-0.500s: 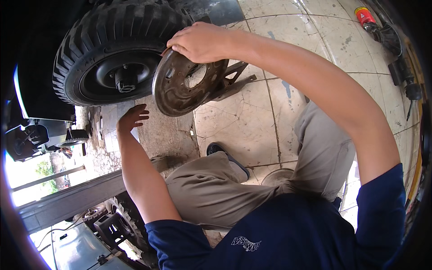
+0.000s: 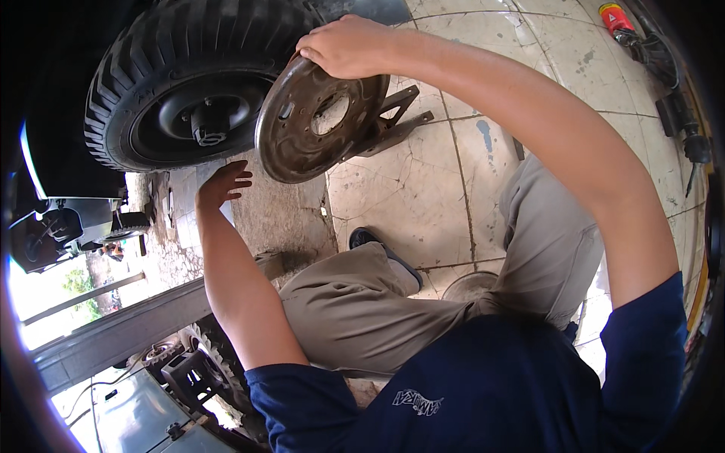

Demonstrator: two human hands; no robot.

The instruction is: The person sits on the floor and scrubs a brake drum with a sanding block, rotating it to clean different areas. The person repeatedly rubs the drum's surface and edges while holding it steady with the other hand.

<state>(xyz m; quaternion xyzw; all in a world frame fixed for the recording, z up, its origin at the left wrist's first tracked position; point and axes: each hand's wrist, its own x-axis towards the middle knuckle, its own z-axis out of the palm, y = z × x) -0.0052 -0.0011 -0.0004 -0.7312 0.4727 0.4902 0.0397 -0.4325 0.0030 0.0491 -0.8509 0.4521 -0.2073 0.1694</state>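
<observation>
A round, brown-stained metal brake backing plate (image 2: 296,134) stands tilted in front of me, with a large hole in its middle. My right hand (image 2: 346,47) is closed over its upper rim, thumb toward me. A thin reddish-brown edge shows at those fingertips, too small to make out. My left hand (image 2: 223,186) is open and holds nothing, fingers apart, just left of the plate's lower rim and not touching it. A metal bracket (image 2: 393,121) shows behind the plate on the right; whether the two are joined is hidden.
A black wheel with a chunky tyre (image 2: 174,53) stands just beyond the plate on the left. A power tool (image 2: 683,124) and a red can (image 2: 615,16) lie at the far right on the tiled floor (image 2: 400,196). A grey metal beam (image 2: 128,328) crosses the lower left.
My right hand has moved up and slightly right along with the plate's upper rim, and the plate tilts a little more. My left hand has risen slightly, still open.
</observation>
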